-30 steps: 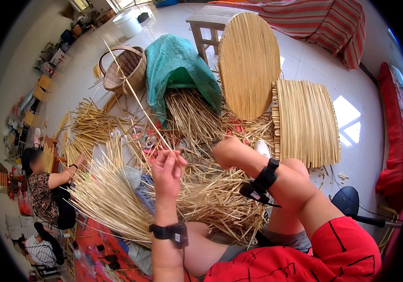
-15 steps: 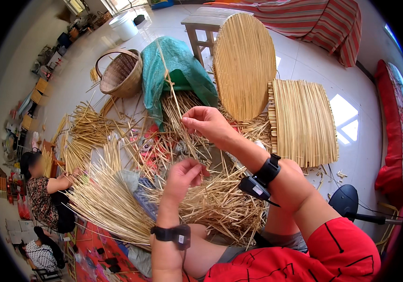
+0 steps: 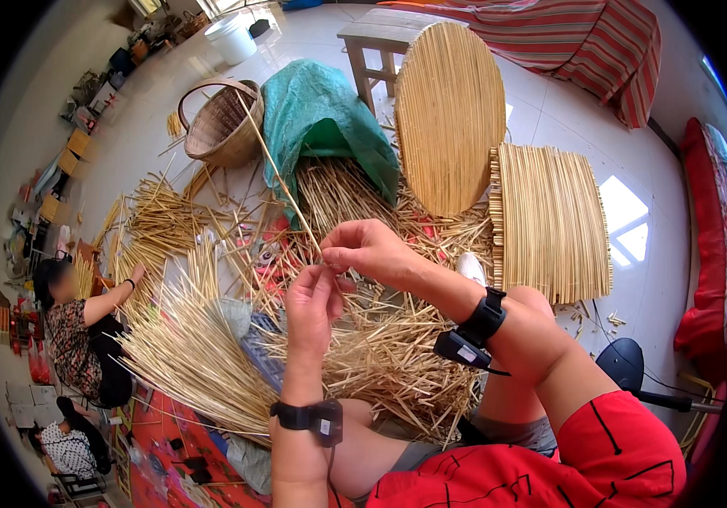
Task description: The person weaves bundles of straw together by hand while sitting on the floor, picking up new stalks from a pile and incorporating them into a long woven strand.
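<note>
A long, thin straw stalk (image 3: 279, 173) slants up and to the left from my fingers, its upper end in front of the wicker basket. My right hand (image 3: 367, 252) pinches it near its lower end. Just below, my left hand (image 3: 309, 309) is closed, thumb and fingers pressed together around the stalk's bottom tip, which the fingers mostly hide. The two hands touch. Under them lies a heap of loose, short straw pieces (image 3: 397, 364) across my lap. A large fan of long stalks (image 3: 198, 364) spreads to the left.
Ahead stand a green sack (image 3: 308, 93) stuffed with stalks, a wicker basket (image 3: 211, 140) and a wooden bench (image 3: 372, 34). An oval straw panel (image 3: 450, 118) and a squarish one (image 3: 550, 224) are upright at the right. A co-worker (image 3: 84, 339) sits at the left by more stalks.
My right hand has come down, and my left hand has risen to meet it at the stalk's lower end. The stalk leans further left. The co-worker's arm has reached forward.
</note>
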A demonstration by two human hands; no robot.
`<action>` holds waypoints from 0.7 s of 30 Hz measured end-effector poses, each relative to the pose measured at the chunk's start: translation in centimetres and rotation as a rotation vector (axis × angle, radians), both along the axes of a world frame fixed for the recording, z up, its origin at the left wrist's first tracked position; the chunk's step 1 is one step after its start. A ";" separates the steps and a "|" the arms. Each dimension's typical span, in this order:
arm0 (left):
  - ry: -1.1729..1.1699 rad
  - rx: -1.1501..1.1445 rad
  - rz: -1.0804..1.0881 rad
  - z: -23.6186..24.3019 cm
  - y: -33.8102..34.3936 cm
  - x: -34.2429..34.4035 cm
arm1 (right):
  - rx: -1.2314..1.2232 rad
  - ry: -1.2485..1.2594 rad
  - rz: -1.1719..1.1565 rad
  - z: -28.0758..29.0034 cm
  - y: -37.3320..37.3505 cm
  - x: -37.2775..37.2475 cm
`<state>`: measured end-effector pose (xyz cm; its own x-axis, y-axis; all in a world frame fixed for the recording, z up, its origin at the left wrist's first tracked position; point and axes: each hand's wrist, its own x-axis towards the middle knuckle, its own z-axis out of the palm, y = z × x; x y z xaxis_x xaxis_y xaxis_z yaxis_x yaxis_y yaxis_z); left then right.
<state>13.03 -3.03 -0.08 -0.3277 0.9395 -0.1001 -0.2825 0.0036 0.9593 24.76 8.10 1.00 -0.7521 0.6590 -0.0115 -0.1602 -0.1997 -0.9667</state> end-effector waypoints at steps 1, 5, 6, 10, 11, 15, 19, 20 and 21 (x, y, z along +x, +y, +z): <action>-0.021 -0.003 -0.007 0.1 -0.1 0.0 | -0.009 0.006 0.001 0.1 0.0 -0.1; -0.026 -0.005 -0.011 0.2 0.0 0.3 | -0.010 0.029 0.001 -0.1 0.3 -0.2; -0.012 -0.005 -0.013 0.3 0.0 0.2 | -0.001 0.034 0.002 -0.2 0.4 -0.2; 0.073 -0.026 0.039 0.2 0.0 0.5 | 0.043 0.004 -0.014 -0.7 0.3 -0.4; 0.084 -0.026 0.031 0.3 0.0 0.5 | 0.063 -0.006 -0.020 -0.4 0.2 -0.4; 0.127 -0.032 0.004 0.6 0.0 0.4 | 0.160 -0.070 -0.033 -0.2 0.4 -0.3; 0.142 -0.010 0.003 0.1 0.0 0.5 | 0.245 -0.127 -0.061 -0.1 0.4 -0.2; 0.150 -0.013 0.002 0.1 0.1 0.5 | 0.259 -0.145 -0.066 0.1 0.3 -0.1; 0.158 -0.015 0.000 0.1 0.1 0.5 | 0.273 -0.163 -0.071 0.2 0.3 -0.1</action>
